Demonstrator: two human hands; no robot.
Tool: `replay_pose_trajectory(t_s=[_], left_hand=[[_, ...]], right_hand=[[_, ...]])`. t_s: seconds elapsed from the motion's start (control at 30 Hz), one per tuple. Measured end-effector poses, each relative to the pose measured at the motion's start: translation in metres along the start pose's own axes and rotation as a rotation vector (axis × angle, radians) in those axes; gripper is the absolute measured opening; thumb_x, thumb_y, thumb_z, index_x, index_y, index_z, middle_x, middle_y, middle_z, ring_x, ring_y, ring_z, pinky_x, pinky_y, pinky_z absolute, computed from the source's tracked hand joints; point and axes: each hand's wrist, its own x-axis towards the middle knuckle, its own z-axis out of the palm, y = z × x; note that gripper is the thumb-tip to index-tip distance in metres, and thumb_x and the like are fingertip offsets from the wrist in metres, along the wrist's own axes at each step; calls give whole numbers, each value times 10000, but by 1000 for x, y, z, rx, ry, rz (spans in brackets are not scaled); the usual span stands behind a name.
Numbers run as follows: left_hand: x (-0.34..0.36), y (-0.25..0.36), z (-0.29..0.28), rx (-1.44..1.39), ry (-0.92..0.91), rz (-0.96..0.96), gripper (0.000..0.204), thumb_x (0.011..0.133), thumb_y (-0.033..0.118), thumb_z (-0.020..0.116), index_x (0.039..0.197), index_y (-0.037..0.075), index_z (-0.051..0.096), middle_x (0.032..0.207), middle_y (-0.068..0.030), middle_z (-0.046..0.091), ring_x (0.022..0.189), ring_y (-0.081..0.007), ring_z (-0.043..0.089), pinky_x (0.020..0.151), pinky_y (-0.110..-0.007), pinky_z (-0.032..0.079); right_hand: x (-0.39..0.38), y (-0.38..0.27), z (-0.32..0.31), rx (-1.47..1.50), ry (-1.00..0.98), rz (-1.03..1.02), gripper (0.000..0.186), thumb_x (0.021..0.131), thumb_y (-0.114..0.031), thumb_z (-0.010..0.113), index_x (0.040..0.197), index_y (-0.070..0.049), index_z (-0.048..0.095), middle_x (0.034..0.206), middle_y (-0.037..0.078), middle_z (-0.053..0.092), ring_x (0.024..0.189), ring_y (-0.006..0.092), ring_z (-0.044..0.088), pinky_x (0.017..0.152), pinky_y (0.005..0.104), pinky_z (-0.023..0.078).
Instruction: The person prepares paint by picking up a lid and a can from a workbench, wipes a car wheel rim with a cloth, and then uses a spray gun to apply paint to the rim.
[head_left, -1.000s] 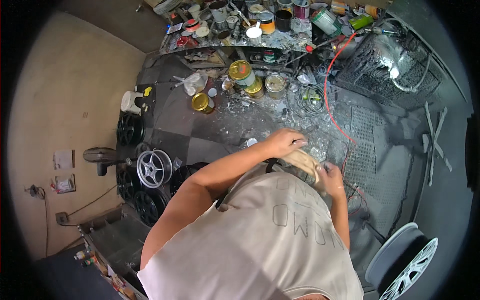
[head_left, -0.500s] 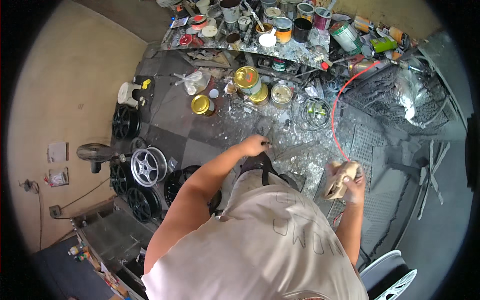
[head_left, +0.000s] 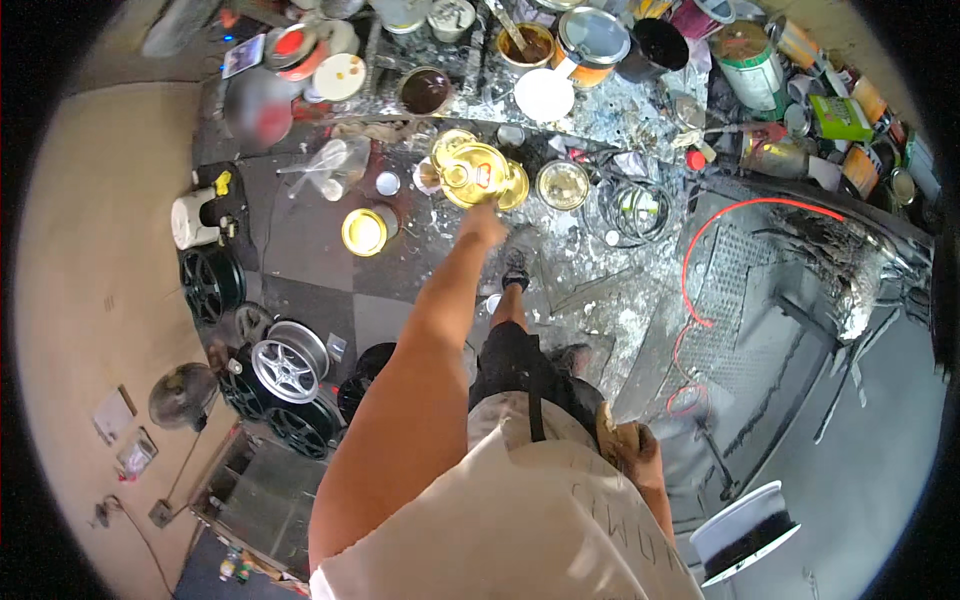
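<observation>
My left arm stretches forward, with my left hand (head_left: 482, 222) at the near edge of a stack of gold-lidded cans (head_left: 470, 172); its fingers are blurred, and contact with the lid is unclear. My right hand (head_left: 637, 452) is down by my right hip, closed on a tan, crumpled cloth or paper (head_left: 607, 425). A yellow-rimmed can (head_left: 365, 232) stands left of my left hand, and a round silver-lidded tin (head_left: 562, 185) stands to its right.
A spattered bench (head_left: 655, 92) full of paint pots spans the back. A coiled hose (head_left: 645, 235) and red hose (head_left: 685, 265) lie rightward. Wheel rims (head_left: 288, 365) and a fan (head_left: 180, 395) stand left, a white rim (head_left: 742, 520) at lower right.
My left arm has swung forward and up to the gold cans. My right hand, still holding the tan material, has dropped toward my hip. The view has shifted toward the bench, showing a stepping foot.
</observation>
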Motion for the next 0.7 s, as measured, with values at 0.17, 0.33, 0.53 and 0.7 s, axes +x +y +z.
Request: replay_pose_trajectory(t_s=[0.17,0.33,0.53,0.7], left_hand=[[82,2,-5,-60,260,-192,581,843,274,761,1352,52,591,1323,-256,634,1198,-420,644,1026,-471,540],[100,6,-12,99,278,-171,729,828,414,761,1389,33,493,1361,-231,586,1241,-420,590,1020,-540,532],[117,-24,36,-116,495,-305,499,867,371,728,1213,15,681,1172,-230,727,1119,-402,684,978,-461,550],[145,-65,48,-419,404,-204,358,931,368,658,1105,71,756,1088,-156,776,1077,-365,714,926,-468,551]], right_hand=[[-1,-15,19,-32,85,239,429,910,-297,779,1178,13,652,1045,91,727,945,175,654,850,366,554],[4,-37,27,-136,90,286,525,910,-412,776,1195,10,648,1075,150,727,975,200,656,886,379,533],[6,-45,41,6,158,256,486,926,-369,758,1207,12,646,1084,134,740,977,199,657,887,366,534],[0,-42,50,-26,156,273,477,942,-360,737,1227,10,645,1075,130,736,980,180,644,882,357,529]])
